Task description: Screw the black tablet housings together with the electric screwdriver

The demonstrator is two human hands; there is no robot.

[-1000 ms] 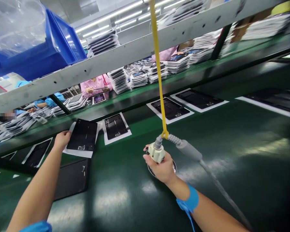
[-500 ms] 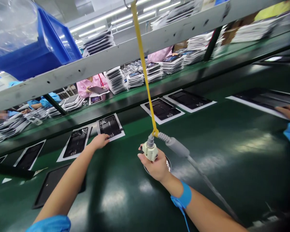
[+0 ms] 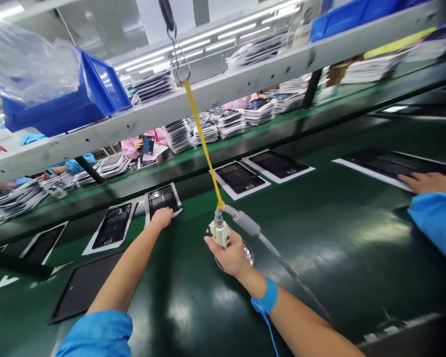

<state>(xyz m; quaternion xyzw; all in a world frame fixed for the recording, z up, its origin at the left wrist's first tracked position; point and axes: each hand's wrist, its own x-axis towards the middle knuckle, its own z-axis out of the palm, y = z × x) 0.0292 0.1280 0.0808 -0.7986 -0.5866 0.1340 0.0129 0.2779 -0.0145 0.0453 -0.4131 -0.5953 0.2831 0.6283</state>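
Note:
At the lower edge of a black tablet housing (image 3: 161,197), my left hand (image 3: 162,217) is closed, its fingertips partly hidden. This housing lies on a white sheet, whose right corner curls up beside the hand. My right hand (image 3: 230,255) wraps round a cream corded electric screwdriver (image 3: 219,233); its lower end is hidden from me. From the screwdriver's top a yellow strap (image 3: 202,141) runs up to a metal hook, and a grey cable (image 3: 282,258) trails to the lower right. A round silver dish (image 3: 249,254) shows partly behind my right hand.
More tablet housings on white sheets (image 3: 113,225) line the green belt. A black tray (image 3: 85,287) lies left of my forearm. At right, a co-worker's hand (image 3: 431,182) rests on another housing. A grey shelf rail (image 3: 208,96) crosses above, bearing a blue bin (image 3: 85,101).
My left hand has slid right along the housing's lower edge and its fingers have curled in. The view has shifted slightly. The co-worker's arm at right has come further in.

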